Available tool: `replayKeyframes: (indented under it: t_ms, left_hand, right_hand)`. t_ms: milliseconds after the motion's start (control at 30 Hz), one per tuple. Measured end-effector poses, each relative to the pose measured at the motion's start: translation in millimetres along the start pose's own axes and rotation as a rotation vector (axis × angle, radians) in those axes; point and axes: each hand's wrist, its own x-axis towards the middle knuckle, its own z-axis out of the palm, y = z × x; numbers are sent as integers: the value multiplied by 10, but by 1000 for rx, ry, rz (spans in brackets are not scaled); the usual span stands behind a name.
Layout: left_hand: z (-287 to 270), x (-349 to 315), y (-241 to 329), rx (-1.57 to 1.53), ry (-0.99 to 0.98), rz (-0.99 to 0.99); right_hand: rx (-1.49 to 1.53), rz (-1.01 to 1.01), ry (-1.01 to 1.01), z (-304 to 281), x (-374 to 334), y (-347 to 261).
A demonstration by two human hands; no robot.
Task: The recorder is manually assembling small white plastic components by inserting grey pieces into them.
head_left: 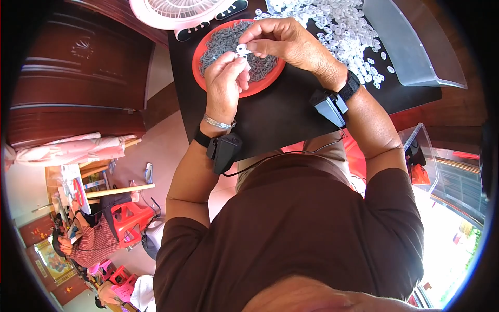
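Note:
Above a red bowl (196, 68) full of small grey screw-like pieces (224, 39), my two hands meet fingertip to fingertip. My right hand (288, 42) pinches a small white plastic piece with a hole (241, 48) between thumb and fingers. Just below it, my left hand (224, 80) is closed in a pinch on white plastic too; whether this is the same piece or a second one I cannot tell. To the right of the bowl spreads a heap of loose white plastic pieces (345, 36), oval and holed.
The bowl and heap lie on a black table (280, 117). A pink-white fan (179, 13) stands behind the bowl. A translucent grey tray (400, 44) sits at the far right. A cable (291, 152) hangs between my wrist devices. Other people (96, 242) sit at the left, near red stools (130, 223).

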Motion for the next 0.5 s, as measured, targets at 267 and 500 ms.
replayKeyframes:
  t_ms: [267,500]
  left_hand:
    - [2,4,-5,-25,-3,1]
    - [2,1,-3,-22,-6,3]
  right_hand:
    - [133,-48,57,-29,2,25]
    - [53,5,22,1,7,21]
